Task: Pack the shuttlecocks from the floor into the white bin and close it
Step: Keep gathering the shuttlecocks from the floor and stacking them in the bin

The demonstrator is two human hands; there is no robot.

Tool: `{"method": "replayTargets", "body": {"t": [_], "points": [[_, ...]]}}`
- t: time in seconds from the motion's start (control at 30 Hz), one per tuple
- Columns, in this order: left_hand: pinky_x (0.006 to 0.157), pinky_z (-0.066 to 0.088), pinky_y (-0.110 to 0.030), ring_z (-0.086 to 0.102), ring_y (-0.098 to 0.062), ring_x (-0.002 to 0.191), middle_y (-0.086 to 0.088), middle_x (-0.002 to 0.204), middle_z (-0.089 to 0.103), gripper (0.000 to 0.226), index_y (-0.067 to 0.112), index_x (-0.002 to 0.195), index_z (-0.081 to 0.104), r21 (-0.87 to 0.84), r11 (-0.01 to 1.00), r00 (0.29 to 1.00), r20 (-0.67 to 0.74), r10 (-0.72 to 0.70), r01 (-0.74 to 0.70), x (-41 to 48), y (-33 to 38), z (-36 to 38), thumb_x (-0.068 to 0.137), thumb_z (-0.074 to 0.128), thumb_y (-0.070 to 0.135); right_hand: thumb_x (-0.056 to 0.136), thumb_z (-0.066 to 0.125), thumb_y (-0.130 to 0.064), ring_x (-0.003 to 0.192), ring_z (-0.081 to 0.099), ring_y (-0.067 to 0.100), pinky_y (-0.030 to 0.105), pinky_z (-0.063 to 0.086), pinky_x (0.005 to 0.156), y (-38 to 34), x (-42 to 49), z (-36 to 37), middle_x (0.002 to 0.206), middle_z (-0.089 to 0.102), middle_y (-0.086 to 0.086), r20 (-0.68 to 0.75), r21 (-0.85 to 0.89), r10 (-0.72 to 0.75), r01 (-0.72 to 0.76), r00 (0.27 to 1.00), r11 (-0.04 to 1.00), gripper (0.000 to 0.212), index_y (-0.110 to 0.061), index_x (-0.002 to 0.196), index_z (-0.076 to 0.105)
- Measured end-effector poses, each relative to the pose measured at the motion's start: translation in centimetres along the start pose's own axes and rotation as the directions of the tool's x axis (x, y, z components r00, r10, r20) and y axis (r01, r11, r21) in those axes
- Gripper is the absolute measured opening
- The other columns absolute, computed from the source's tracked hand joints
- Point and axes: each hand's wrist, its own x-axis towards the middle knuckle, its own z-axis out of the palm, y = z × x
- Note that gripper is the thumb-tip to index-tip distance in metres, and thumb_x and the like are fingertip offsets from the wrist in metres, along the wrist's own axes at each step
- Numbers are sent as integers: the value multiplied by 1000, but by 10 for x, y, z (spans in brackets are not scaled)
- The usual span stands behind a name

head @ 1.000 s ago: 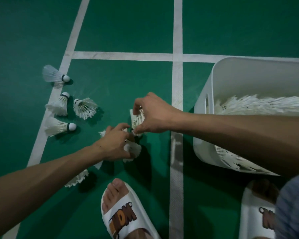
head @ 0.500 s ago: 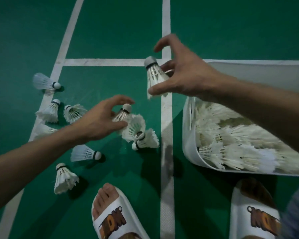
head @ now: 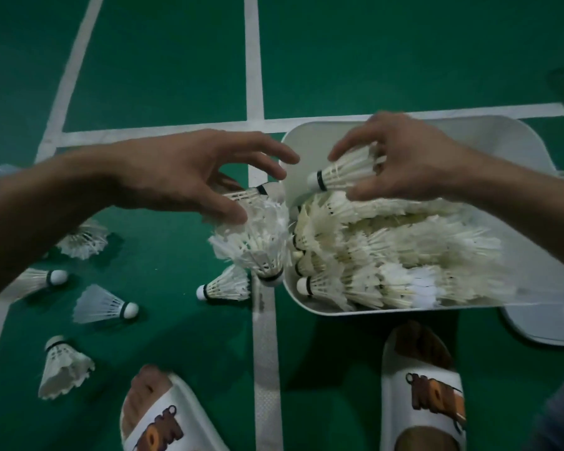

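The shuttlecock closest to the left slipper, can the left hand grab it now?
Probably not yet: the left hand is full, gripping a bunch of shuttlecocks beside the white bin. Nothing covers that shuttlecock, though.

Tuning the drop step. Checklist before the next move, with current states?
1. Right hand holds shuttlecock above white bin: ok.
2. Left hand has its bunch inside the rim: not ok, it hangs outside the left wall.
3. Bin opening unblocked: ok, lid lies on the floor beside it.
4. Room left in bin: cannot tell.
5. Floor cleared: not ok, loose shuttlecocks lie there.
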Motion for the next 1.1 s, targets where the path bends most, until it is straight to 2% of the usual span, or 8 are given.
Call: {"method": "replayTargets", "body": {"t": [0.07, 0.17, 0.3, 0.43, 0.57, 0.73, 0.97, 1.1], "points": [[101, 43, -26, 53, 5, 117, 21, 131, 54, 68, 41, 127, 49, 45, 999, 1000, 12, -25, 24, 10, 4, 1, 67, 70, 19, 67, 84, -25, 84, 59, 12, 21, 47, 63, 14, -6, 6, 103, 53, -8, 49, -87, 30, -26, 998, 996, 57, -36, 115, 57], [96, 45, -25, 55, 5, 114, 21, 129, 55, 65, 43, 123, 53, 48, 998, 999, 21, -47, 46, 19, 6, 1, 66, 70, 20, 63, 86, -32, 90, 60, 17, 27, 48, 74, 29, -14, 11, 103, 52, -8, 87, -143, 57, -44, 995, 989, 56, -33, 109, 54], [95, 47, -29, 60, -2, 110, 18, 126, 58, 57, 44, 115, 59, 48, 996, 996, 26, -80, 79, 26, 7, 0, 65, 71, 20, 60, 87, -38, 89, 57, 15, 24, 42, 74, 37, -18, 23, 102, 53, -9, 52, -106, 80, -74, 995, 992, 56, -31, 104, 51], [90, 53, -29, 66, -15, 104, 15, 122, 61, 51, 40, 111, 63, 67, 993, 995, 23, -99, 97, 32, 12, -2, 67, 76, 20, 62, 86, -42, 98, 53, 14, 26, 42, 81, 37, -19, 45, 105, 50, -9, 16, -63, 73, -72, 997, 995, 67, -27, 118, 53], [86, 55, -38, 67, -13, 103, 16, 123, 60, 51, 43, 110, 63, 68, 992, 994, -40, -103, 106, 34, 20, -3, 65, 77, 23, 63, 84, -45, 117, 50, 19, 36, 42, 100, 36, -21, 49, 130, 51, -1, 92, -87, 48, -39, 995, 995, 80, -30, 133, 47], [91, 52, -39, 66, -11, 103, 18, 123, 59, 50, 46, 111, 61, 85, 993, 989, -123, -76, 87, 40, 26, 8, 65, 77, 31, 65, 86, -35, 98, 59, 13, 33, 50, 92, 40, -21, 44, 119, 62, -2, 92, -77, 46, -39, 995, 996, 78, -31, 135, 51], [98, 49, -37, 65, -10, 103, 19, 121, 60, 49, 41, 112, 61, 105, 991, 990, -127, -64, 77, 47, 29, 15, 73, 77, 16, 60, 87, -39, 92, 54, 9, 28, 48, 91, 46, -23, 51, 125, 61, -2, 76, -54, 58, -54, 995, 997, 85, -26, 136, 52], [89, 52, -26, 66, -5, 98, 20, 119, 60, 50, 38, 114, 60, 98, 992, 987, -145, -65, 79, 48, 34, 16, 72, 76, 16, 56, 86, -43, 98, 49, 4, 28, 44, 91, 49, -24, 41, 134, 54, -7, 99, -15, 47, -46, 994, 999, 95, -32, 140, 44]]}}
